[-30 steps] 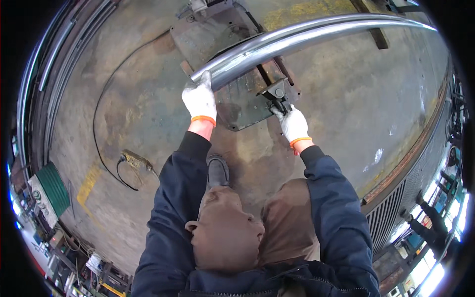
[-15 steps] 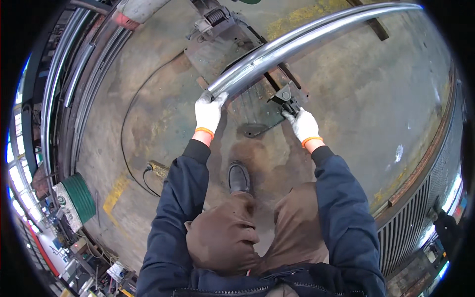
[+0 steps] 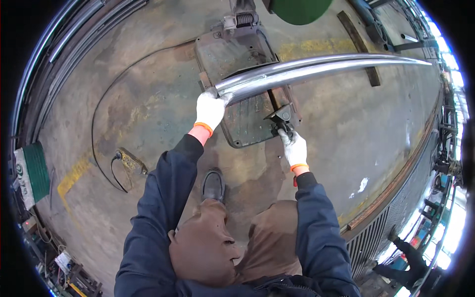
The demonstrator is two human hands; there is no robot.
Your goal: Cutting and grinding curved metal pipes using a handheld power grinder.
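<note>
Two shiny metal tubes (image 3: 307, 71) lie side by side across the base (image 3: 247, 126) of a floor-standing cut-off machine and run off to the right. At their near left end, my left hand (image 3: 212, 110), in a white glove, is closed around them. My right hand (image 3: 295, 149), gloved too, is closed on the dark screw handle (image 3: 280, 130) of the machine's vise, just behind its metal bracket (image 3: 283, 114). The fingertips of the right hand are partly hidden by the handle.
A black cable (image 3: 110, 88) curves over the floor to a power strip (image 3: 131, 161). Long tubes (image 3: 74, 34) are stacked at far left, near a green-and-white bundle (image 3: 35, 173). A flat metal bar (image 3: 358, 45) lies beneath the tubes. A slatted grate (image 3: 368, 250) is at right.
My view has swung to the right, so the scene looks shifted and turned. The left hand stays on the tubes and the right hand on the vise handle.
</note>
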